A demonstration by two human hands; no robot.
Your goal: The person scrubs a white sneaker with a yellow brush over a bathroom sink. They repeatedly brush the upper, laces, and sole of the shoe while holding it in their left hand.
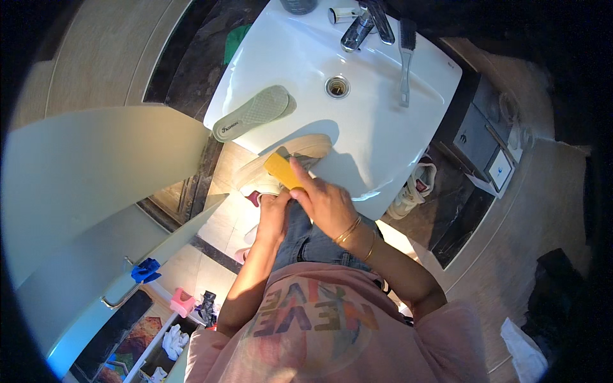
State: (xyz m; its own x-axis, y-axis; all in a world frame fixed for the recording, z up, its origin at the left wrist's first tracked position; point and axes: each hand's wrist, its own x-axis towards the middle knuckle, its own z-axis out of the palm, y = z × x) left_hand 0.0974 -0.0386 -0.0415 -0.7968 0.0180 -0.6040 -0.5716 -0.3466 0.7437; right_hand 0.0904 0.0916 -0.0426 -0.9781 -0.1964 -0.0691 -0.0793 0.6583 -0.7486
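Note:
My right hand point(330, 206) grips a yellow block-shaped tool point(282, 170), its underside hidden, over a light-coloured shoe point(311, 146). The shoe lies tilted across the near left edge of the white washbasin point(378, 139), its pale sole edge facing the basin. Around the shoe's near end, by a dark red patch, my left hand point(274, 210) is closed; its fingertips are partly hidden. A pale green insole point(254, 112) bearing writing rests on the basin's left rim. On the right side of the basin lies a grey-handled brush point(406, 62) with dark bristles.
A chrome faucet point(359, 33) stands behind the drain point(337, 87). Another light shoe point(412, 191) sits on the dark counter, right of the basin, near a grey box point(474, 139). At left is a pale door point(105, 158) with a metal handle point(119, 297).

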